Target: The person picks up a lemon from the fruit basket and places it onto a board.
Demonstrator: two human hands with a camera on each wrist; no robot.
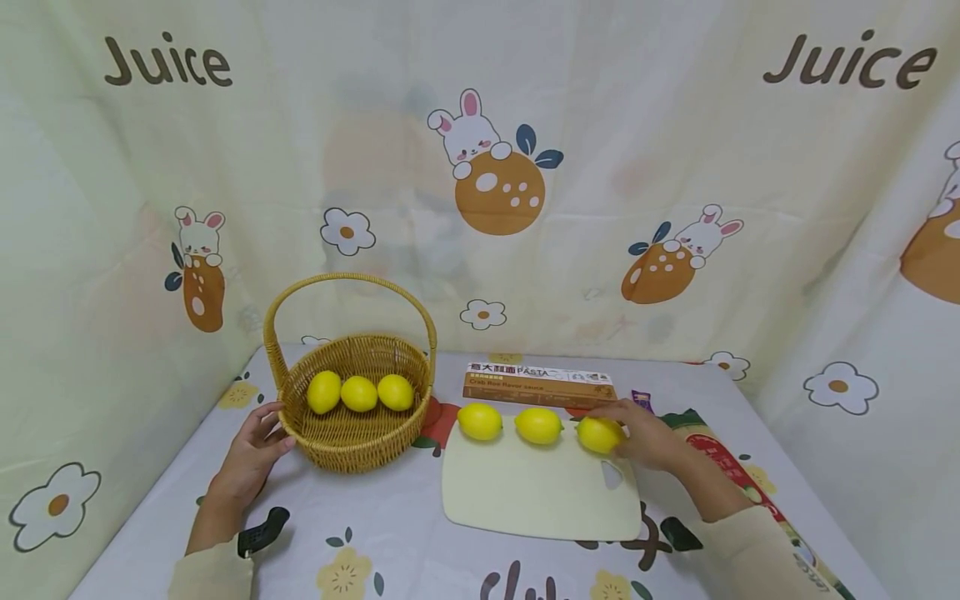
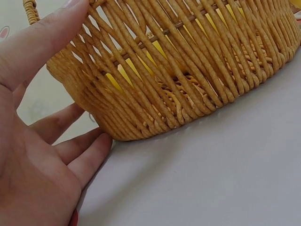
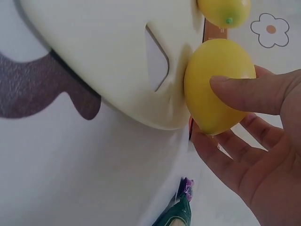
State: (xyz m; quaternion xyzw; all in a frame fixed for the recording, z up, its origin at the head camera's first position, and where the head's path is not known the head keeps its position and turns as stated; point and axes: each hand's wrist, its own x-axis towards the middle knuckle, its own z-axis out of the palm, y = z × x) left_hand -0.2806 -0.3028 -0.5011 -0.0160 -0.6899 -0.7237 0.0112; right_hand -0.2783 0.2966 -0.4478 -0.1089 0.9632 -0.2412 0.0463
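Note:
A woven basket [image 1: 352, 442] with a tall handle holds three lemons [image 1: 359, 392]. My left hand [image 1: 253, 452] rests against its left wall; in the left wrist view the thumb [image 2: 44, 40] lies on the basket [image 2: 188, 80] near the rim and the straight fingers touch its base. On a pale cutting board [image 1: 540, 496] lie three more lemons in a row. My right hand [image 1: 647, 437] grips the rightmost lemon [image 1: 597, 434], with thumb and fingers [image 3: 244, 92] curled round the lemon [image 3: 214, 82] at the board's [image 3: 103, 52] far right corner.
A long pasta box [image 1: 538, 383] lies just behind the board. A purple packet [image 1: 641, 400] and a red-green printed pack [image 1: 723, 458] lie right of my right hand. Printed curtains close off the back and both sides of the table.

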